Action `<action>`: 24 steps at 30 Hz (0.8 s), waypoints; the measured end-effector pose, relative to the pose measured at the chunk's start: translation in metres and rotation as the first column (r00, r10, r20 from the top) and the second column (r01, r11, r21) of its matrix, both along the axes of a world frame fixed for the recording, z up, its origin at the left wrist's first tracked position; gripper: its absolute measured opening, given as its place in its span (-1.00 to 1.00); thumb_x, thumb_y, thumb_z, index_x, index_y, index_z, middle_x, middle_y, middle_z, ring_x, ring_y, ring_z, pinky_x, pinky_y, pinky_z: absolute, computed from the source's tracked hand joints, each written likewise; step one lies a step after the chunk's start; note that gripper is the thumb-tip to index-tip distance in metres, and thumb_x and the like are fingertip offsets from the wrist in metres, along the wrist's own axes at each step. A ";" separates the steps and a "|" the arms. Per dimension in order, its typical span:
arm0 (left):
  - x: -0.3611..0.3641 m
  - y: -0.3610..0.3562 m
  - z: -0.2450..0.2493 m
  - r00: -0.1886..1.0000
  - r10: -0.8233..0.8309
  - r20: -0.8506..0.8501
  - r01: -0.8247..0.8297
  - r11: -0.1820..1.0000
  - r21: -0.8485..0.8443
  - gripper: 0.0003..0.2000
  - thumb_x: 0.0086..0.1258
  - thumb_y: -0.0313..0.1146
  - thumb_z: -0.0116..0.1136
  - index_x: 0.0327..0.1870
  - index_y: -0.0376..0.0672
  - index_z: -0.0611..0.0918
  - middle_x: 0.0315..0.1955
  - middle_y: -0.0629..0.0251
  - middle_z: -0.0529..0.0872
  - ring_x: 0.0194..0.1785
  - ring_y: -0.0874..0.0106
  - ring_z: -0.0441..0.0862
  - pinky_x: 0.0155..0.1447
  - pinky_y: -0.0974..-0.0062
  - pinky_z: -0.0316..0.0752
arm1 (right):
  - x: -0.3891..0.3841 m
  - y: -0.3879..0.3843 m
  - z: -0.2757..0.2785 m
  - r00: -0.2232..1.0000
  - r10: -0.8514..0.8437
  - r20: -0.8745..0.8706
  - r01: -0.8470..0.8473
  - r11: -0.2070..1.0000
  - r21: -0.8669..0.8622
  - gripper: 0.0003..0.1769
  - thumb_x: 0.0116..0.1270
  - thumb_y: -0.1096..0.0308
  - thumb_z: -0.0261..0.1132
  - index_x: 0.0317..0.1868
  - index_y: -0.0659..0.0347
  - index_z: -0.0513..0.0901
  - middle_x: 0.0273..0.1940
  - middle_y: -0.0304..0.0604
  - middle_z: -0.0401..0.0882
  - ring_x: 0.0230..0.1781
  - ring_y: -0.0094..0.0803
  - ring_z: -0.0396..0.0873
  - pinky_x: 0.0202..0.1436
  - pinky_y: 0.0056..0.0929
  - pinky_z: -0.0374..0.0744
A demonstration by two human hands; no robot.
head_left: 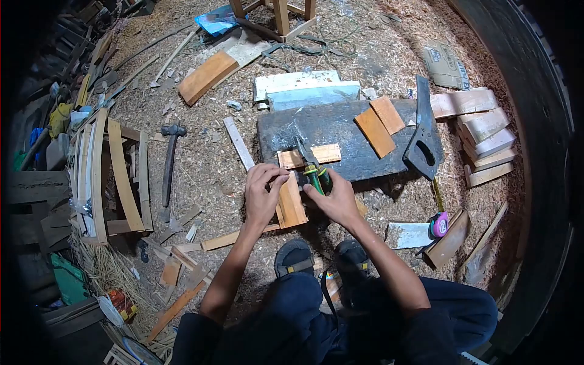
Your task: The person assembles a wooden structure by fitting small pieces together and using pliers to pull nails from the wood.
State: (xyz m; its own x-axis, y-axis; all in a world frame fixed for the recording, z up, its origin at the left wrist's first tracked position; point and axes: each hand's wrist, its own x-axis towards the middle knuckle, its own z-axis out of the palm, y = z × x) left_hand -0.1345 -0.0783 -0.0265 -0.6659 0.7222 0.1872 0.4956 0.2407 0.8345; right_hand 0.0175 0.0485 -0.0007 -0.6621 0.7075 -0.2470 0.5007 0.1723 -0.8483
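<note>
Fingers of my right hand (337, 204) are wrapped around the green-handled pliers (313, 177), the thumb along one grip, probably so the tool stays steady. Those of my left hand (261, 191) are curled, thumb and forefinger close by the pliers; I cannot tell whether they pinch something small. Beneath my hands an orange-brown piece of wood (293, 210) points toward me, its far end near a paler strip (328, 153) that lies crosswise on the dark board (280, 131). The pliers' nose reaches over that strip, and the board seems to serve as a low bench, giving it a firm bed above the shavings. To my right, the tape measure (439, 225) sits within reach. Farther out, the hammer (170, 152) lies on my left and the saw (424, 103) rests across the board's right end. Beyond stand the legs of a stool (281, 17).
</note>
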 end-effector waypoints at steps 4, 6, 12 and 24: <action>0.003 0.003 -0.003 0.999 -0.001 -0.047 0.001 1.000 -0.012 -0.90 0.28 -0.44 0.40 -0.22 -0.19 0.79 -0.17 0.23 0.74 0.08 0.19 0.59 0.26 0.22 0.44 | -0.001 0.000 0.002 1.000 0.005 0.023 -0.005 1.000 -0.006 -0.47 0.25 0.04 0.49 -0.05 0.37 0.61 -0.28 0.16 0.73 -0.21 0.12 0.74 -0.11 -0.06 0.63; 0.004 0.004 -0.003 0.999 0.011 -0.037 -0.012 1.000 -0.013 -0.90 0.29 -0.44 0.40 -0.22 -0.18 0.79 -0.17 0.23 0.74 0.09 0.19 0.59 0.27 0.22 0.43 | -0.002 -0.001 0.003 0.999 0.005 0.035 -0.005 1.000 -0.014 -0.47 0.25 0.05 0.49 -0.05 0.36 0.61 -0.28 0.15 0.72 -0.22 0.12 0.74 -0.12 -0.05 0.63; 0.005 0.006 0.000 0.998 0.017 -0.068 -0.020 0.999 -0.038 -0.91 0.30 -0.42 0.40 -0.23 -0.17 0.78 -0.17 0.24 0.74 0.08 0.18 0.59 0.26 0.21 0.43 | -0.003 -0.002 0.003 1.000 0.001 0.029 -0.001 1.000 -0.008 -0.49 0.25 0.06 0.49 -0.07 0.35 0.60 -0.31 0.13 0.71 -0.23 0.12 0.73 -0.13 -0.05 0.63; 0.015 0.010 0.004 0.975 0.032 -0.222 -0.044 0.998 -0.049 -0.93 0.36 -0.43 0.34 -0.23 -0.20 0.73 -0.21 0.21 0.71 0.00 0.16 0.59 0.16 0.21 0.43 | -0.003 -0.002 0.006 0.998 0.010 0.061 -0.009 1.000 -0.016 -0.49 0.25 0.04 0.49 -0.11 0.35 0.60 -0.32 0.13 0.71 -0.25 0.14 0.72 -0.14 -0.04 0.62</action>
